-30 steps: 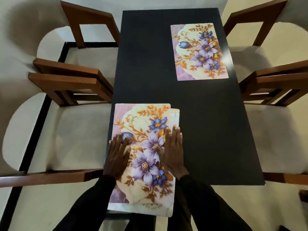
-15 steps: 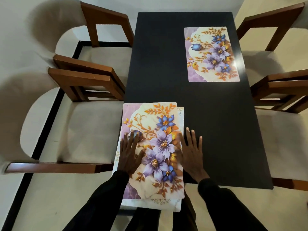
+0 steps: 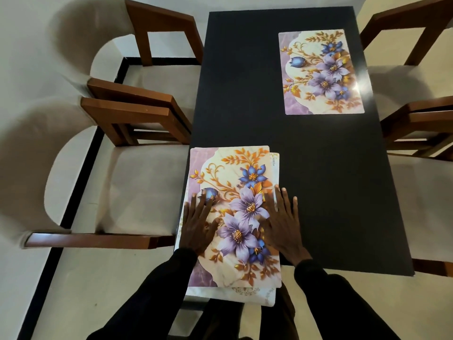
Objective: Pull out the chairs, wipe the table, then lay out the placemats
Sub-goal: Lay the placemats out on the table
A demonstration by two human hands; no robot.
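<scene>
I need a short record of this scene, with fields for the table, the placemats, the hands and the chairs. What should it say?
table: black rectangular table
single mat: one floral purple-and-cream placemat lies flat at the far right
stack: stack of floral placemats at the near left corner, layers slightly offset, overhanging the near edge
hands: left hand flat on the stack's left part; right hand flat across its right edge, partly on the table
chairs: wooden chairs with cream seats beside both long sides
</scene>
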